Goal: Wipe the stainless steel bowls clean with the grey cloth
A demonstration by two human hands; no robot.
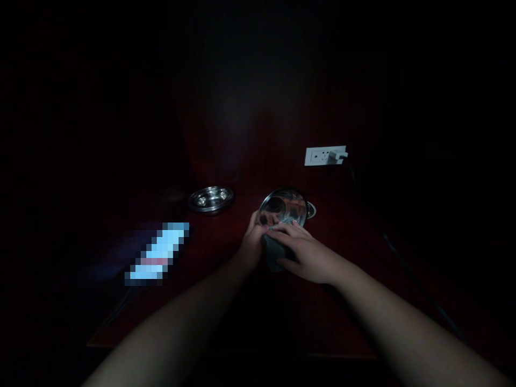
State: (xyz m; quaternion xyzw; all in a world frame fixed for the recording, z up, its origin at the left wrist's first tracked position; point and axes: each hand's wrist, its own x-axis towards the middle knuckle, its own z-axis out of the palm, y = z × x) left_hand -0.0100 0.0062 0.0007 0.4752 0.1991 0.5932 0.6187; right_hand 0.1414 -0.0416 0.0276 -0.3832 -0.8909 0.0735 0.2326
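A shiny metal bowl-like pot point(296, 201) is tilted with its open mouth toward me. My left hand point(253, 242) grips it at its lower left side; part of the fingers is hidden behind it. My right hand point(304, 250) is at the near rim, its fingers closed over a dark grey-green cloth point(275, 252). Some of the cloth shows just inside the rim and some hangs below it. A small metal loop point(312, 210) shows at the pot's right side, perhaps its handle.
On the dark red table point(226, 236), a round shallow metal dish or lid point(212, 200) lies at the back left. A blurred-out bright screen point(159, 255) is nearer on the left. A white wall socket point(324, 156) holds a plug; a dark cable point(423, 285) runs along the right.
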